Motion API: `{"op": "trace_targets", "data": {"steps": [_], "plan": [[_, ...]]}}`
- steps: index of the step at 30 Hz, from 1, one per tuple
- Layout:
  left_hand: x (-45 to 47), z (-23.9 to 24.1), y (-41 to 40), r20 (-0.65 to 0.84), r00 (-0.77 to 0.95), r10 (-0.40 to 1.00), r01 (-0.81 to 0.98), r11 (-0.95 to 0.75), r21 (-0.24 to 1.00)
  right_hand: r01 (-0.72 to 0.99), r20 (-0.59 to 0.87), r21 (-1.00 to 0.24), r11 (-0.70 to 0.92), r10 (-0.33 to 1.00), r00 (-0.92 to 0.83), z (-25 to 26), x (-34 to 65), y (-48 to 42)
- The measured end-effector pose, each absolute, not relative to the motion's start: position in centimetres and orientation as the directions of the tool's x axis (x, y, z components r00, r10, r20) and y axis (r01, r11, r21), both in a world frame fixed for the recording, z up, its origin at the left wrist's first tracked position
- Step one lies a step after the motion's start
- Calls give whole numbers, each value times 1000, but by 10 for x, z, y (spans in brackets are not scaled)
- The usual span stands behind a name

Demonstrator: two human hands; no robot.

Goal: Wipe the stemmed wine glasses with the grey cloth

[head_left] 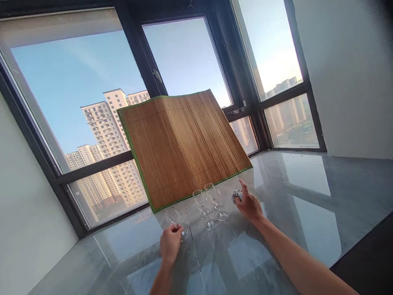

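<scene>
My left hand [170,241] is closed on a clear wine glass [172,214], its bowl rising above my fingers and its foot showing to their right. In my right hand [249,206] is a crumpled greyish cloth [236,195], gripped while the index finger points outward. Between the hands stands a close group of several clear stemmed glasses, among them a front wine glass [210,224] and a right-hand one [222,215]. Both hands are apart from this group. Some of the rear glasses are partly hidden by those in front.
A brown bamboo mat [187,143] with green edging stands upright and slightly folded behind the glasses. The grey glossy tiled ledge [245,262] reflects the windows. Dark window frames [260,110] and white walls [346,82] close in the ledge. A window handle [157,76] shows above the mat.
</scene>
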State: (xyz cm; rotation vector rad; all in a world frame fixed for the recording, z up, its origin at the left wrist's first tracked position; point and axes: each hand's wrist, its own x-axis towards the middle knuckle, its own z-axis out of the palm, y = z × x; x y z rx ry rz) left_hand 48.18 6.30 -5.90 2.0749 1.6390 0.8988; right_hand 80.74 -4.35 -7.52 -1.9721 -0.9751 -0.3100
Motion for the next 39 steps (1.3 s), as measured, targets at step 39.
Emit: {"op": "trace_targets", "data": {"steps": [39], "plan": [[593,-69,65,101,702,704,641,-688,341,739,515,-616,-274,569,641,-73,805,-43]]}}
